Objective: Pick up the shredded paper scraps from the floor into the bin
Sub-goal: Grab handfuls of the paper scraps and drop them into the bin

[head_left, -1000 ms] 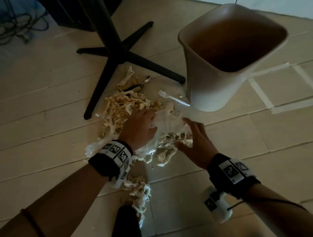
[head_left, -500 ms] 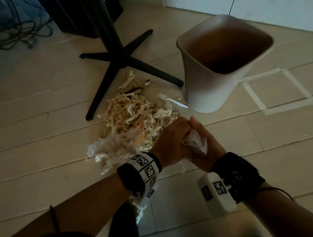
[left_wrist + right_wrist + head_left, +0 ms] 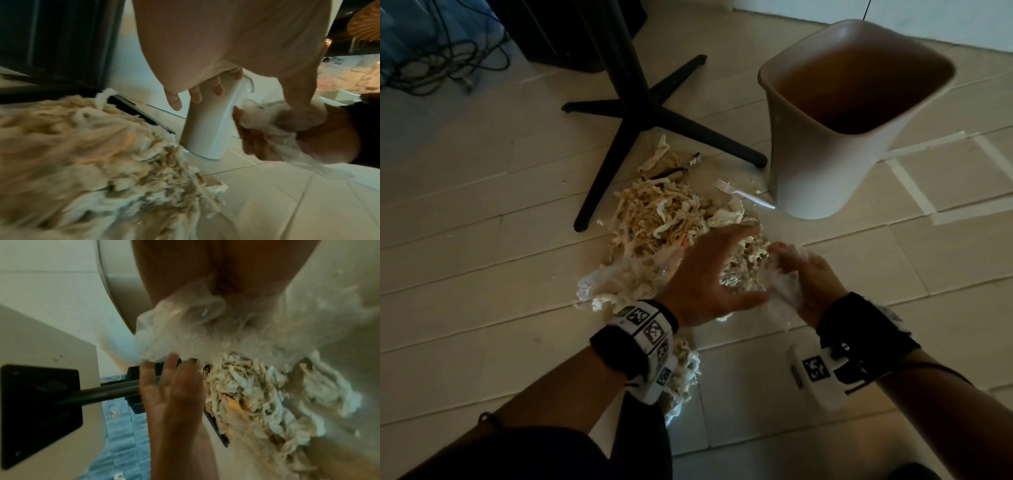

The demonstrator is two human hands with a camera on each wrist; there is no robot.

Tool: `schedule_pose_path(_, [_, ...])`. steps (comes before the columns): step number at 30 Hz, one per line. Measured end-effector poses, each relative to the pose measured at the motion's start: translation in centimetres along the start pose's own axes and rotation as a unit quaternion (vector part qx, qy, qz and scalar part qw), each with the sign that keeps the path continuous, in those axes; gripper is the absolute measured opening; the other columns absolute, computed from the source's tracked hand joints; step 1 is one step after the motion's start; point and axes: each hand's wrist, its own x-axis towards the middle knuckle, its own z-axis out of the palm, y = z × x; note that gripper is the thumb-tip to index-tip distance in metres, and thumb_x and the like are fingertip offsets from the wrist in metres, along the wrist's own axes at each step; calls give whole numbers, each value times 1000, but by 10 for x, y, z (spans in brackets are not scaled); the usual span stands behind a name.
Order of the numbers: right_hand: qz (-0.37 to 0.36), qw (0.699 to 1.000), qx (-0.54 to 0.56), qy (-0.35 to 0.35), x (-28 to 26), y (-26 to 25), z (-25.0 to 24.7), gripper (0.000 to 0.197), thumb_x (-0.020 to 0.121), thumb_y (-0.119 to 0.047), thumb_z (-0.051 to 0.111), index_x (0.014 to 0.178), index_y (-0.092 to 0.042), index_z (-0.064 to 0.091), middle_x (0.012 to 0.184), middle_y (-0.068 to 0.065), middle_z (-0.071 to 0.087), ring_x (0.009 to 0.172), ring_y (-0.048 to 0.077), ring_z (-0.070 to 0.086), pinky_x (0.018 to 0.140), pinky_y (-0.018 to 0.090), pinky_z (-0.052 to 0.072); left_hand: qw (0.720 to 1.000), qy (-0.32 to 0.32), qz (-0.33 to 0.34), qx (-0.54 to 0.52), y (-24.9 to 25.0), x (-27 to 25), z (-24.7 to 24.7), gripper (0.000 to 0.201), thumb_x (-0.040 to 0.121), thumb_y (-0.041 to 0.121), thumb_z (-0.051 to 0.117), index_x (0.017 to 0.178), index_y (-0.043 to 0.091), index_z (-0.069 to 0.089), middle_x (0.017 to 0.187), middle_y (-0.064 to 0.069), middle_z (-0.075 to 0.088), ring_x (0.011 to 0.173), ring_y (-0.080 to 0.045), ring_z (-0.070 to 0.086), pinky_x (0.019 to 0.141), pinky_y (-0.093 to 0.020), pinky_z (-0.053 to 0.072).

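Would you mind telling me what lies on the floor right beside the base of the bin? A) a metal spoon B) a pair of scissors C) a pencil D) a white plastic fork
D: a white plastic fork lies on the floor with its handle end reaching the foot of the bin, just beyond the pile of shredded paper scraps.

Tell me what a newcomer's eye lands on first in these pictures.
First, the big heap of shredded paper scraps on the floor beside the black table base. Next, the tall beige bin standing upright just right of it, a white plastic fork lying at its foot. Nearest the camera, the right hand grips a crumpled clear plastic wad while the left hand spreads open over the heap.
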Motion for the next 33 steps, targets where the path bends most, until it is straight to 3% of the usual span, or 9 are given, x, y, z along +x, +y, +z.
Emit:
schedule_pose_path(4, [9, 998, -15, 63, 6, -4, -20, 22, 90, 3, 46, 74, -9, 55, 68, 9, 52, 53, 21, 58, 42, 27, 49, 971, 101, -149, 157, -56, -30, -15, 76, 80, 72, 59, 143, 38, 35, 146, 6, 40, 135, -21, 38, 104, -54, 39])
schedule_pose_path(9, [54, 995, -32, 77, 6, 1, -29, 21, 98, -12, 49, 79, -6, 52, 62, 12, 56, 49, 28, 60, 47, 41, 56, 906, -4, -390, 162, -110, -67, -9, 92, 68, 81, 60, 144, 47, 20, 160, 6, 8, 146, -34, 13, 109, -62, 30])
schedule_pose_path(14, [45, 991, -105, 69, 2, 14, -28, 29, 98, -18, 51, 72, -6, 53, 59, 15, 48, 42, 23, 50, 43, 29, 44, 925, 63, -346, 145, -119, -74, 0, 34, 89, 36, 64, 114, 13, 57, 115, -15, 57, 107, -37, 56, 85, -41, 46])
schedule_pose_path(18, [47, 992, -107, 45, 2, 17, -18, 26, 94, -16, 55, 68, -9, 59, 58, 13, 50, 43, 22, 47, 47, 29, 40, 928, 159, -320, 103, -104, -70, -16, 24, 82, 32, 68, 80, 13, 53, 87, -9, 53, 75, -29, 51, 67, -37, 42])
schedule_pose_path(20, [77, 992, -94, 15, -1, 15, -9, 17, 86, -24, 61, 87, -8, 58, 70, 13, 51, 50, 22, 50, 48, 29, 42, 934, 194, -284, 97, -89, -60, -24, 25, 78, 14, 66, 71, 16, 42, 79, -5, 46, 68, -22, 43, 63, -32, 36])
schedule_pose_path(23, [106, 991, -69, -49, -1, 13, 0, 44, 81, -44, 69, 109, -12, 56, 79, 4, 54, 57, 16, 56, 49, 27, 45, 943, 242, -224, 37, -53, -39, -30, 35, 72, -10, 60, 67, 16, 38, 66, 4, 35, 60, -8, 32, 55, -19, 28])
schedule_pose_path(27, [111, 981, -31, -158, -7, 15, 7, 35, 96, -51, 45, 107, -22, 59, 73, -9, 70, 68, 4, 68, 82, 33, 52, 930, 209, -219, -208, 4, -10, -24, 34, 79, -10, 53, 65, 16, 35, 61, 0, 32, 56, -10, 32, 51, -25, 30])
schedule_pose_path(29, [106, 978, -30, -177, -10, 14, 12, 52, 94, -59, 40, 124, -21, 60, 106, 1, 73, 103, 17, 68, 101, 42, 46, 926, 180, -189, -271, 27, 0, -13, 29, 77, -7, 53, 66, 15, 37, 64, -7, 34, 59, -19, 35, 53, -32, 34])
schedule_pose_path(33, [76, 974, -18, -211, -16, 8, 12, 50, 93, -58, 45, 107, -15, 68, 100, 12, 64, 91, 28, 60, 78, 39, 47, 937, 109, -172, -285, 38, 8, 22, 16, 81, 4, 57, 71, 6, 45, 67, -13, 45, 62, -17, 45, 53, -37, 44])
